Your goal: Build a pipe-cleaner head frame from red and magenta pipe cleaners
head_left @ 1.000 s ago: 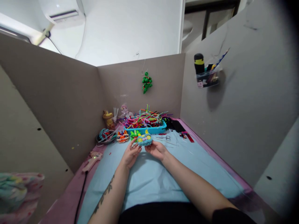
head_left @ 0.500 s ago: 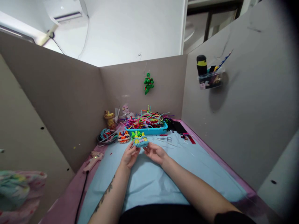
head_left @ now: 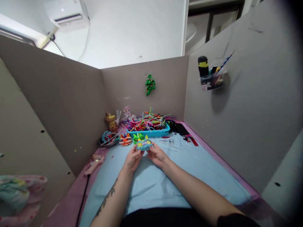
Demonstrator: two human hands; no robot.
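Between my two hands is a light blue fuzzy pipe-cleaner animal head (head_left: 144,145) with round yellow eyes and yellow ears. My left hand (head_left: 133,157) grips its left side, fingers closed around the lower edge. On the opposite side my right hand (head_left: 157,154) pinches the right end. Just behind it sits a green pipe-cleaner animal head (head_left: 137,138), partly covered by the blue one. An orange and white pipe-cleaner animal head (head_left: 125,139) stands to the left of the green one on the cloth.
A blue tray (head_left: 158,133) heaped with colourful pipe cleaners (head_left: 149,122) is at the back. Scissors (head_left: 170,141) lie right of my hands. On the left are a pink glue gun (head_left: 95,164) and a dark bowl (head_left: 109,143). Grey panels (head_left: 146,67) enclose the table.
The light blue animal head has shifted slightly right and tilted, showing more of its face. Both hands keep their hold, and the green head behind is a little more exposed.
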